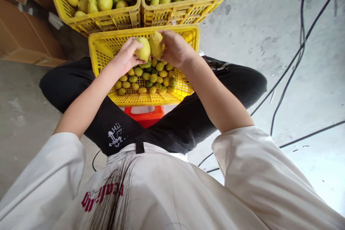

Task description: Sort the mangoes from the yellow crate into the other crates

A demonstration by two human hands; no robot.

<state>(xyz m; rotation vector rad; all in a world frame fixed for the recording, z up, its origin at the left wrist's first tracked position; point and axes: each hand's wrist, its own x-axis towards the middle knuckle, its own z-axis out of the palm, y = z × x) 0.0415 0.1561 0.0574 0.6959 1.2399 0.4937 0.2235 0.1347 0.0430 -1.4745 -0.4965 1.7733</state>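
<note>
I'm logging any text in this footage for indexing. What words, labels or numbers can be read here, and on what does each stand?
White print on the black trousers: seems to begin "Hi", above a small drawing; the rest is too small to read.
Pink lettering on the white shirt: seen upside down and partly covered by hair; not readable.
Yellow crates: no readable marks.
Left hand and right hand, each holding a fruit: no text.

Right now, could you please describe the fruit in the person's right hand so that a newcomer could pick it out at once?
Start at the yellow crate between the person's knees, part filled with small fruit. Above it, two hands each hold a larger fruit, side by side. The right hand grips the yellower fruit, duller and more pointed than the smooth pale green fruit in the left hand.
</note>
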